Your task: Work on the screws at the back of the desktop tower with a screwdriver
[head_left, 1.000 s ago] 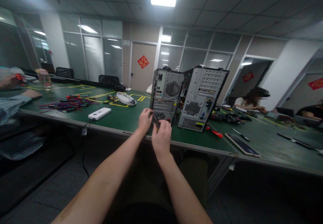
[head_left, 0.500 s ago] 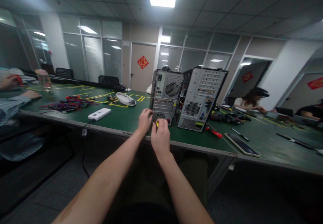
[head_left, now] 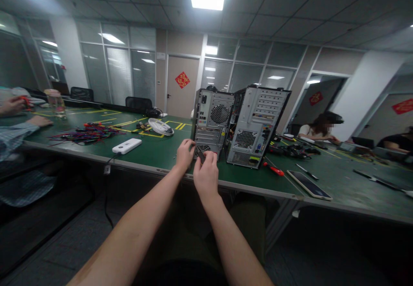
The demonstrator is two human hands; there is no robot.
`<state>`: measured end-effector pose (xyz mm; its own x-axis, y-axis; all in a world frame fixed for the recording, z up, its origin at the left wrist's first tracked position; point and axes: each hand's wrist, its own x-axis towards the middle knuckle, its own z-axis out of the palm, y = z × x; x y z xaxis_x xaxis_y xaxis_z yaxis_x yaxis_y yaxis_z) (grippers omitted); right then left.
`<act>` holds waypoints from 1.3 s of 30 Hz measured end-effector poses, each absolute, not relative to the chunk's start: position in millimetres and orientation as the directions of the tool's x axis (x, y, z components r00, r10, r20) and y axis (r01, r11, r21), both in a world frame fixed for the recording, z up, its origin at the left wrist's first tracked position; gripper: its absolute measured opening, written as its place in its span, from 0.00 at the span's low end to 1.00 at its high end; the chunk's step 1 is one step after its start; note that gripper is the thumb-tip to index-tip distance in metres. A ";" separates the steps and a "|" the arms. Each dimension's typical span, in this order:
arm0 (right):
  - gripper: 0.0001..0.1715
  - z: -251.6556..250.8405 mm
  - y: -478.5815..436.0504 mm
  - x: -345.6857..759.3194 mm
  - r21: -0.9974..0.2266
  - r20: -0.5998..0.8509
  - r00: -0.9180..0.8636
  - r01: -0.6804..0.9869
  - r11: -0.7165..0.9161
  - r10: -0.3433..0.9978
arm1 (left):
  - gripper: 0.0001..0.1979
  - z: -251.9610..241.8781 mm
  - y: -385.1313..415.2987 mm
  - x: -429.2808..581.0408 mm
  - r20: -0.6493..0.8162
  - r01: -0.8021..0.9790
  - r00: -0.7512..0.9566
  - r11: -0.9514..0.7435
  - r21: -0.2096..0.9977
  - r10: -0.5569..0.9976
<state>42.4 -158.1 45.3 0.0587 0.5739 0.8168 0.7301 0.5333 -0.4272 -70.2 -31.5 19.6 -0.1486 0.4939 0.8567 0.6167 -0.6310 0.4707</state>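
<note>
My left hand (head_left: 184,154) and my right hand (head_left: 206,172) are together at the lower rear of a grey computer tower (head_left: 215,120) that stands upright on the green table (head_left: 155,148). Both hands have their fingers pinched around a small dark item (head_left: 200,154) near the tower's bottom fan grille; I cannot make out what it is. A second tower (head_left: 260,124) stands right beside the first, its back panel also facing me.
A red-handled screwdriver (head_left: 274,169) and a phone (head_left: 309,184) lie right of the towers. A white box (head_left: 127,146), a round white device (head_left: 161,126) and coloured cables (head_left: 85,133) lie to the left. Another person's arms (head_left: 19,122) rest far left; people sit at far right.
The hands have stayed at the tower's lower rear. A yellow bit seen between my fingers half a second ago no longer shows; a dark piece shows instead.
</note>
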 end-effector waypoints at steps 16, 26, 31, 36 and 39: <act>0.14 46.0 -162.8 40.3 -0.372 0.796 0.042 0.821 0.433 0.603 | 0.09 18.6 -28.5 -71.0 0.848 0.617 -0.143 -0.624 0.479 0.510; 0.10 37.0 -159.7 39.8 -0.279 0.856 0.009 0.849 0.448 0.517 | 0.09 18.3 -27.8 -70.9 0.841 0.619 -0.144 -0.616 0.487 0.521; 0.08 36.5 -158.2 40.7 -0.317 0.851 0.043 0.837 0.446 0.524 | 0.09 18.1 -27.7 -71.1 0.839 0.618 -0.152 -0.611 0.494 0.523; 0.02 33.5 -155.0 42.9 -0.386 0.840 0.116 0.815 0.433 0.530 | 0.09 18.2 -27.5 -71.0 0.843 0.610 -0.151 -0.623 0.490 0.516; 0.04 31.3 -155.7 43.0 -0.407 0.839 0.140 0.803 0.435 0.525 | 0.09 18.8 -27.8 -71.0 0.837 0.610 -0.154 -0.616 0.498 0.525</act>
<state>43.0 -155.7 31.3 0.1405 0.5252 0.8393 0.8033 0.4350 -0.4067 -71.0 -27.8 18.8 -0.1544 0.5246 0.8373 0.6102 -0.6159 0.4984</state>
